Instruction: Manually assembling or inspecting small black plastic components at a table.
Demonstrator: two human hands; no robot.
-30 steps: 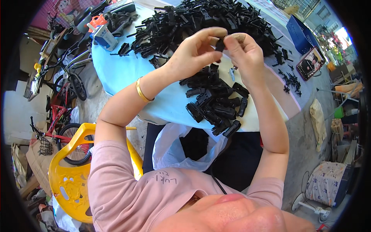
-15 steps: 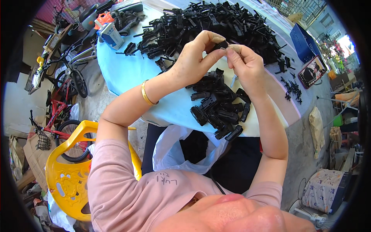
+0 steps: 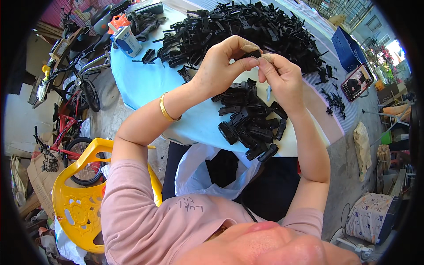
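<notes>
Both my hands meet above the table, pinching one small black plastic part (image 3: 252,54) between the fingertips. My left hand (image 3: 225,66) is closed on its left side, thumb and fingers together. From the right, my right hand (image 3: 281,77) presses thumb and forefinger against the part's end. Fingers hide most of the part, so its exact shape is unclear. Just beyond the hands lies a big heap of black plastic parts (image 3: 238,22). A smaller pile of black clip-like pieces (image 3: 247,119) lies on the table nearer me, below the hands.
A blue-and-white carton (image 3: 127,42) stands at the table's far left. To the right are tiny black pieces (image 3: 335,104), a propped phone (image 3: 357,83) and a blue basket (image 3: 346,48). An open white plastic bag (image 3: 190,174) sits at my lap. A yellow chair (image 3: 81,212) stands left.
My hands keep nearly the same place, with the fingers shifting slightly on the black part. The piles look unchanged.
</notes>
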